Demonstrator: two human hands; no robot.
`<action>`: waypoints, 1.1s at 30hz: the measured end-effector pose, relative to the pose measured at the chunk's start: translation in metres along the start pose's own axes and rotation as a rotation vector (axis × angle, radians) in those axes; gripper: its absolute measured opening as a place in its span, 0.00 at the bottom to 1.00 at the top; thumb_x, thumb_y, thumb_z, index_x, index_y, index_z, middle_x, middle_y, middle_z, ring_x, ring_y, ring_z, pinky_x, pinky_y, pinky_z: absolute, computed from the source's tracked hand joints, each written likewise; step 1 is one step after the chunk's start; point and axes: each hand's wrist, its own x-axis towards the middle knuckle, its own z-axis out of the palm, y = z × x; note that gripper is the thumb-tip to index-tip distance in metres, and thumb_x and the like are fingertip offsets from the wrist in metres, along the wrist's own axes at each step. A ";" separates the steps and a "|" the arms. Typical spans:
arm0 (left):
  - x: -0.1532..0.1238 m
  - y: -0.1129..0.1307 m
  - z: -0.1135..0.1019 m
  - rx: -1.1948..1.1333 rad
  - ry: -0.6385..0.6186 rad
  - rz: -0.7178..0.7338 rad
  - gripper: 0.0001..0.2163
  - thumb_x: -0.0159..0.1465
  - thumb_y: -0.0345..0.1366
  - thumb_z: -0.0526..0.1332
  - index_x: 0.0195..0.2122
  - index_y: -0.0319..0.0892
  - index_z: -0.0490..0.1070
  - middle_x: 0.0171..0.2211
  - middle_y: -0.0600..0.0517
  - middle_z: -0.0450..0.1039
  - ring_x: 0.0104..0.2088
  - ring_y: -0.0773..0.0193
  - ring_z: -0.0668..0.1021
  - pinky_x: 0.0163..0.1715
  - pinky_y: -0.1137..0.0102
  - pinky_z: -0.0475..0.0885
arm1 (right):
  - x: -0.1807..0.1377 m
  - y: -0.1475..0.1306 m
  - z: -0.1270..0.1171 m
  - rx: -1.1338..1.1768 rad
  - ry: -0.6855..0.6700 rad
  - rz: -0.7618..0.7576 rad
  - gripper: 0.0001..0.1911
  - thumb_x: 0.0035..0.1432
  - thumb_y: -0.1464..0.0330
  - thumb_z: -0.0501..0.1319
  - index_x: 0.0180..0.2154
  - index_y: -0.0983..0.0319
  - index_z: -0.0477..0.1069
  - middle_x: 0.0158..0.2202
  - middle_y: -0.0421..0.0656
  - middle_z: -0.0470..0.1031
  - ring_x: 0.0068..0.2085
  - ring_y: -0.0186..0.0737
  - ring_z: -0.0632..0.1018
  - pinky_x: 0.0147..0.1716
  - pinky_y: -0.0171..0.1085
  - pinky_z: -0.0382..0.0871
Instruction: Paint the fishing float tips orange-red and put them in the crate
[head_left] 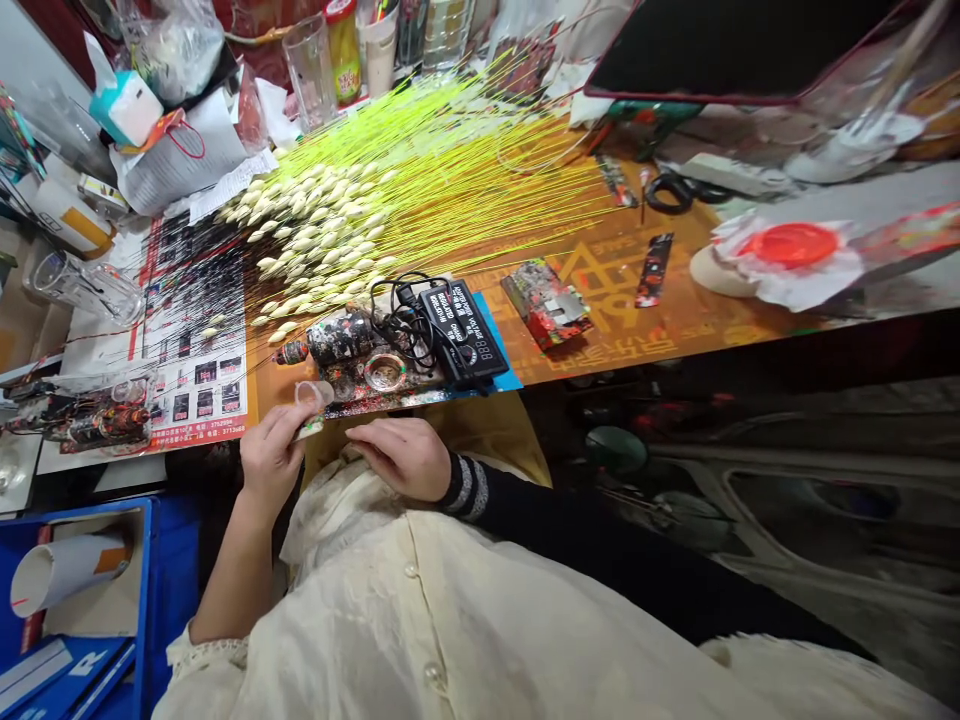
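Observation:
My left hand [271,446] pinches a small clear plastic piece with a round ring-like end [311,395] at the table's front edge. A small pale bit with green specks shows by the fingertips; I cannot make out what it is. My right hand [405,455] lies over my lap just below the edge, fingers stretched loosely toward the left hand, nothing seen in them. Right behind the hands sits a paint-spattered small motor [341,338] on a stained plate, beside a black voltage adapter [461,335] with a coiled cable.
Many pale spindle-shaped floats [322,235] with thin yellow stems lie across the table. A stained block [547,305], black scissors [686,190] and a red lid-like disc [791,245] are to the right. A second motor [105,420], a glass mug [90,285] and a blue crate [146,600] are left.

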 end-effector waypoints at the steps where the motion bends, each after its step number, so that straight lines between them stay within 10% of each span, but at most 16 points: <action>1: 0.004 -0.001 0.001 0.027 -0.037 0.038 0.15 0.65 0.27 0.58 0.52 0.45 0.73 0.42 0.48 0.79 0.42 0.66 0.80 0.43 0.73 0.74 | -0.003 0.002 -0.001 -0.012 0.001 0.008 0.09 0.64 0.74 0.56 0.46 0.64 0.67 0.31 0.42 0.76 0.30 0.33 0.75 0.31 0.34 0.68; 33: 0.030 0.003 0.011 0.387 -0.263 0.197 0.12 0.69 0.32 0.53 0.50 0.44 0.71 0.39 0.47 0.77 0.32 0.68 0.78 0.30 0.75 0.67 | -0.029 0.011 -0.006 -0.066 -0.056 0.045 0.08 0.65 0.73 0.55 0.45 0.64 0.69 0.31 0.43 0.76 0.30 0.34 0.75 0.31 0.34 0.68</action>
